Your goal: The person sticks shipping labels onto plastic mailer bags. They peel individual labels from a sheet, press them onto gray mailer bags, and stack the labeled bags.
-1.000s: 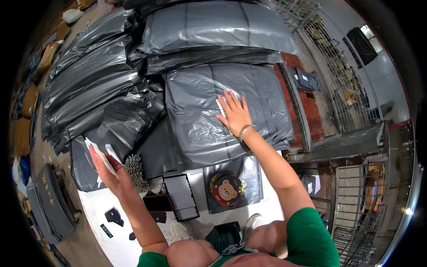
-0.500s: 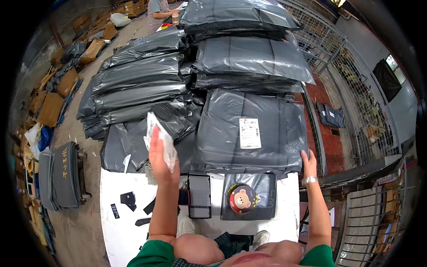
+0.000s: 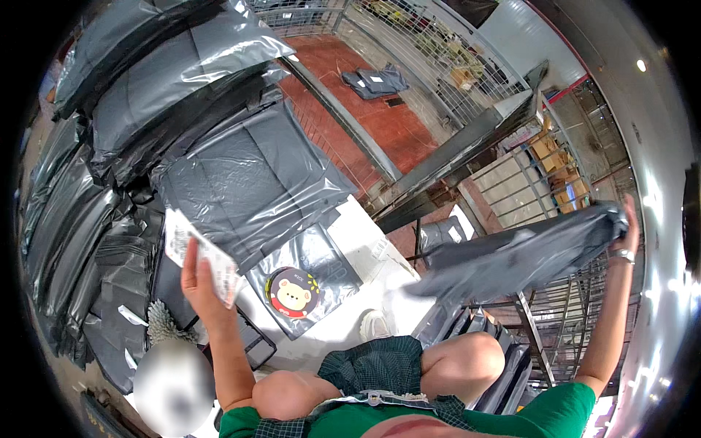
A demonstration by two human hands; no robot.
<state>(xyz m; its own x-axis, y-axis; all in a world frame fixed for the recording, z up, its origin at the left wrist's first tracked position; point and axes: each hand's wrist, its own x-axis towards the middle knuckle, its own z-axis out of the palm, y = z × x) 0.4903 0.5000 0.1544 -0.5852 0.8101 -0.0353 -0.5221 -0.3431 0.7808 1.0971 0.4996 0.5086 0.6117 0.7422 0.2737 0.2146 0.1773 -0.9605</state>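
Out to the far right, my right hand (image 3: 629, 228) grips one end of a dark grey plastic mailer parcel (image 3: 526, 255). The parcel stretches leftward in the air, its free end smeared by motion. My left hand (image 3: 204, 285) holds a sheaf of white printed shipping labels (image 3: 181, 239) between thumb and fingers. Beyond the labels, another flat grey parcel (image 3: 234, 171) lies on the white table (image 3: 358, 244). Between my arms, a round tin with a bear picture (image 3: 292, 292) rests on a flat grey plastic bag (image 3: 332, 266).
Tall piles of grey parcels (image 3: 175, 66) stand at the left and back. On the right are a metal railing (image 3: 504, 175) and a drop to lower ground, with parcels (image 3: 374, 82) on the red floor. Below my right arm, more parcels (image 3: 475, 328) are heaped beside the table.
My view has swung right. My right hand has taken the labelled parcel off the pile and carried it out to the right, over the table's edge. My left hand still holds the labels.
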